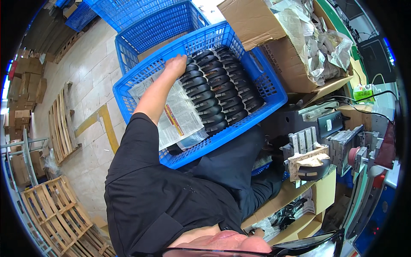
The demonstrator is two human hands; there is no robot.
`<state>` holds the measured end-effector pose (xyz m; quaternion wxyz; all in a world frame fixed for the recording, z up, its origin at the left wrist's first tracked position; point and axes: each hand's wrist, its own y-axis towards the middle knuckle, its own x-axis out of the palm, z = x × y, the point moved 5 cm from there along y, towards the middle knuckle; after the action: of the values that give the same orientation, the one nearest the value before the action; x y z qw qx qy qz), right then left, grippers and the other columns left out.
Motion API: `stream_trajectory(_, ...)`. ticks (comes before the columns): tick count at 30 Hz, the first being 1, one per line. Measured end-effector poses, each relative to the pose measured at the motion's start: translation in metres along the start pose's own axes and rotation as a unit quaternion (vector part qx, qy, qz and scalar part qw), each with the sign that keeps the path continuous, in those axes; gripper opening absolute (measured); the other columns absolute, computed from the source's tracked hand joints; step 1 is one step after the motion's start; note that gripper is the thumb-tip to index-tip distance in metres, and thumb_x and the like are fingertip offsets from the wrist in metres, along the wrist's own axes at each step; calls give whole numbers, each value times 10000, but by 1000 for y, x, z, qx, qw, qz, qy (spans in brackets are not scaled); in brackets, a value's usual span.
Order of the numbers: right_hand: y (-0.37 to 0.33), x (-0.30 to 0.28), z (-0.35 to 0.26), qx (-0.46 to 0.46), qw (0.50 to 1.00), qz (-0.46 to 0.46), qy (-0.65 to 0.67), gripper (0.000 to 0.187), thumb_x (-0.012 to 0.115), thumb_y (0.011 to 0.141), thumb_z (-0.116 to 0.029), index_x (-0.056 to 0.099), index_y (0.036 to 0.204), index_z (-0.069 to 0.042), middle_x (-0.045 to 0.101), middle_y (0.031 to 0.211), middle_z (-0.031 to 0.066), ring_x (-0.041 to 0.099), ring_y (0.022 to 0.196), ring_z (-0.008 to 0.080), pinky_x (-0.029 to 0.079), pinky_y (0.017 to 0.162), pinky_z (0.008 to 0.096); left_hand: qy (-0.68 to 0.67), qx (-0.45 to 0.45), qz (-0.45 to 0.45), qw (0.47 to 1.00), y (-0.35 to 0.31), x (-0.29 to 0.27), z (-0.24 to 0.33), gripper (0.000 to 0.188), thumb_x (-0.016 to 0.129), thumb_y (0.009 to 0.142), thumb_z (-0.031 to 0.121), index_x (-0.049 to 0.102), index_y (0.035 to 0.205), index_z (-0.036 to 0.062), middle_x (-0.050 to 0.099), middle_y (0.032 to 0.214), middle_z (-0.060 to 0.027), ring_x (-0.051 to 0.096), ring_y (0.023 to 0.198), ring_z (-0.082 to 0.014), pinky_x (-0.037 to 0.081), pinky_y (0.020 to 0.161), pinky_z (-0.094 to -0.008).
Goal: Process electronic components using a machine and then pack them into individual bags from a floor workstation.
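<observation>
My left hand point(176, 66) reaches into the far left part of a blue plastic crate point(225, 138). Its fingers curl down beside the end of a row of glossy black curved parts point(205, 94), next to a sheet of newspaper point(179, 112). What the fingertips hold is hidden. Several rows of these black parts lie packed closely in the crate, with the newspaper along their left side. The crate sits tilted before me, its near edge over my leg. My right hand does not show.
Another blue crate point(156, 28) stands behind. At the far right, an open cardboard box point(282, 55) holds crumpled paper. A machine fixture point(306, 156) with a black curved part stands at my right, above another carton point(325, 192). Wooden pallets point(60, 210) lie on the left floor.
</observation>
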<state>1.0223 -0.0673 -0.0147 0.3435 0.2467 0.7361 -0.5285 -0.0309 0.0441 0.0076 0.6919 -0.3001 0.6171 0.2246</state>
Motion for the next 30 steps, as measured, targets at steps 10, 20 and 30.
stream_trajectory(10,18,-11,-7,-43,998,8,-36,376,600,897,-160,687,1187,64,747,1133,239,738,955,388,600,795,486,-51,-23,138,989,-44,28,-8,240,546,951,91,651,1166,77,650,1233,-147,629,1200,-366,553,972,-493)
stream_trajectory(20,108,-68,7,-194,877,211,-385,332,536,943,-147,759,1089,50,773,1075,220,746,882,398,590,787,502,-124,42,204,970,-74,42,34,305,620,894,91,665,1193,54,660,1232,-152,636,1164,-362,546,990,-470)
stream_trajectory(30,-184,-24,-192,-471,862,35,183,390,478,929,-117,705,1168,90,699,1060,154,650,1001,239,530,923,367,-484,331,9,810,-281,-93,249,388,746,891,132,669,1252,15,708,1098,-168,693,1043,-302,583,883,-401)
